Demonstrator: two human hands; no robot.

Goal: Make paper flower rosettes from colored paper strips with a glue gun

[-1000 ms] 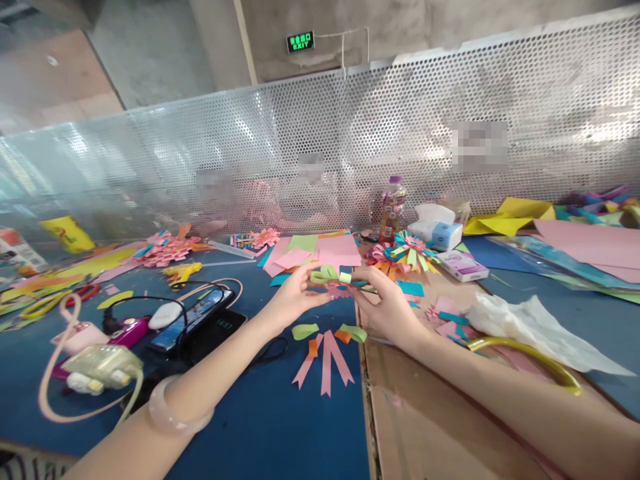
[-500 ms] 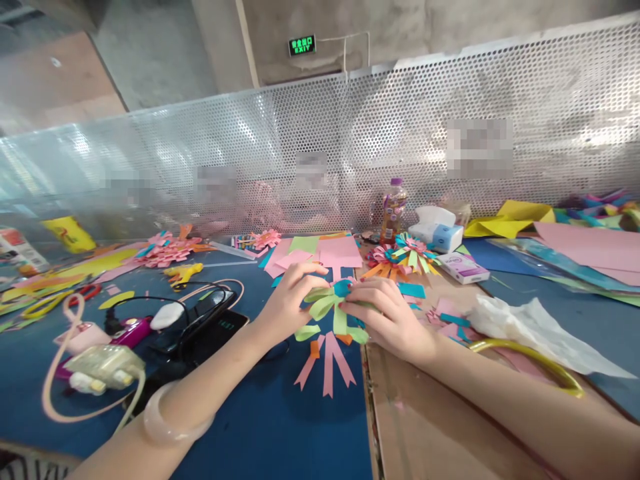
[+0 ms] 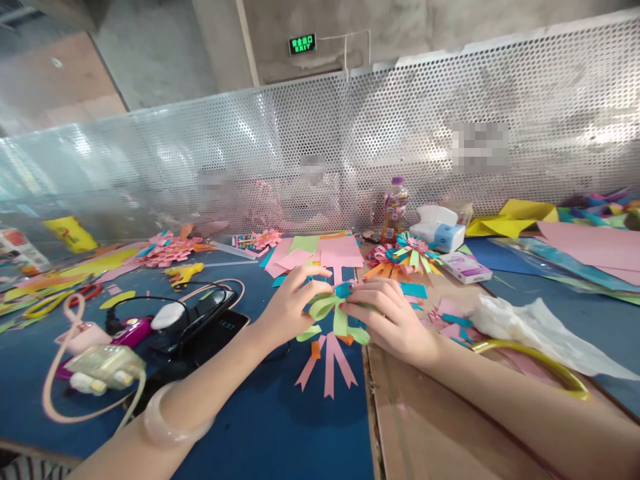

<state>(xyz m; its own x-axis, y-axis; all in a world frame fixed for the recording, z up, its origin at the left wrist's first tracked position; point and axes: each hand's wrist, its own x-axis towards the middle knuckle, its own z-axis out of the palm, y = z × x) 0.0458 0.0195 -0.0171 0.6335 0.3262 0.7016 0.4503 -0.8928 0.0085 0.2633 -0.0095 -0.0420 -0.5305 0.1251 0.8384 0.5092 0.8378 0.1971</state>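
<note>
My left hand (image 3: 287, 307) and my right hand (image 3: 387, 317) meet over a paper flower (image 3: 334, 313) made of looped green strips with a blue centre. Both hands pinch it from either side, low over the blue table (image 3: 260, 427). Beneath it, pink and orange strips (image 3: 327, 360) fan out flat on the table. A pale bangle (image 3: 173, 417) circles my left wrist.
Phones, a white charger and cables (image 3: 150, 327) lie to the left. Finished paper flowers (image 3: 403, 253), pink sheets (image 3: 320, 253), a drink bottle (image 3: 394, 210), a tissue pack (image 3: 437, 230) and a small box (image 3: 463, 267) sit behind. Crumpled plastic (image 3: 535, 327) lies right. A perforated metal screen (image 3: 320, 153) backs the table.
My hands came down from above the table and closed together on the green loops, setting them onto the pink and orange strips. Little has moved in the last half second.
</note>
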